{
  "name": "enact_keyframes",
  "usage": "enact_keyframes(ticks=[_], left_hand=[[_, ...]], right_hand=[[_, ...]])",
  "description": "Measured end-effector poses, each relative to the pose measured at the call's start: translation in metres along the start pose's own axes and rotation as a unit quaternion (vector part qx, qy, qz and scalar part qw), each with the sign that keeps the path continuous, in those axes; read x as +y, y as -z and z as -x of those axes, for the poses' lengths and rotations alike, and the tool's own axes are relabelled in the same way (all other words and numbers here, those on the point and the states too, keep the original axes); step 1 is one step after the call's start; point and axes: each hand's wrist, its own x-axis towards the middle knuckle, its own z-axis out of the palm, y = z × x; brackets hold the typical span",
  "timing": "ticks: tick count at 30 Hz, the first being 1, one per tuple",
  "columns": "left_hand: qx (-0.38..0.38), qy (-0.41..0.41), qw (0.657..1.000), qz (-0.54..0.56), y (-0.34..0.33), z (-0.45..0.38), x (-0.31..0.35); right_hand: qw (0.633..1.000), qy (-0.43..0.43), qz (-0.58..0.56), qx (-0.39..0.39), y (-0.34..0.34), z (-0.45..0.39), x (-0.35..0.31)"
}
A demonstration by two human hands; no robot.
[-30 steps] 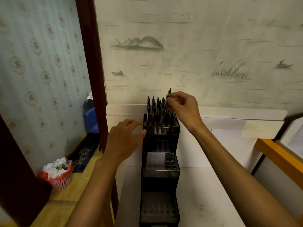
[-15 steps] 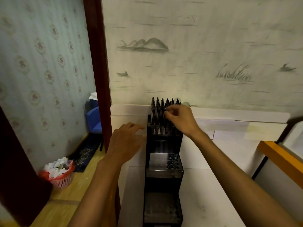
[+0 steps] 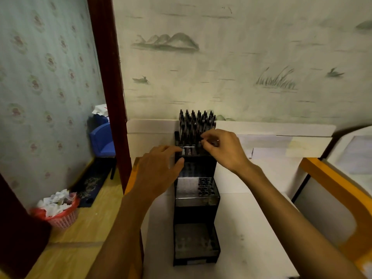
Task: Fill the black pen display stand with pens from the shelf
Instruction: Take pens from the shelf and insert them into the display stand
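Head view: your right hand [image 3: 223, 150] curls its fingers among the slim dark pens [image 3: 196, 122] upright in the top tier of the boxy, stepped black stand [image 3: 196, 200] at the white shelf's [image 3: 251, 218] back edge; whether it grips one is unclear. Your left hand [image 3: 159, 170], fingers relaxed, touches the stand's left side.

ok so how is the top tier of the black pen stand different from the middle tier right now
The top tier is packed with upright black pens; the middle tier holds none, its round holes showing bare. The top tier stands farther back and higher, against the wall; the middle tier sits a step lower and nearer. Both hands are at the top tier, left hand on its side, right hand among the pens; neither touches the middle. Both tiers are black.
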Motion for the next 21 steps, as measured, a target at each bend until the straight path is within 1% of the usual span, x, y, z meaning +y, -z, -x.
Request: enact_keyframes(ticks=[2,4,9,13,17,21], left_hand=[[0.015,-0.023,0.999,0.026,-0.005,0.003,0.010],[0.006,-0.053,0.998,0.032,-0.013,0.006,0.020],[-0.022,-0.078,0.995,0.058,-0.032,0.010,0.063],[-0.041,-0.088,0.992,0.076,-0.057,0.020,0.118],[-0.059,-0.080,0.991,0.089,-0.093,0.038,0.179],[-0.074,-0.083,0.989,0.100,-0.133,0.059,0.251]], right_hand=[[0.999,0.000,0.035,0.007,0.007,0.015,0.002],[0.998,-0.003,0.066,0.017,0.015,0.034,0.007],[0.993,-0.039,0.115,0.008,0.043,0.089,0.034],[0.989,-0.086,0.118,0.019,0.079,0.133,0.069],[0.987,-0.108,0.112,0.026,0.123,0.178,0.109],[0.984,-0.129,0.119,0.014,0.172,0.226,0.153]])
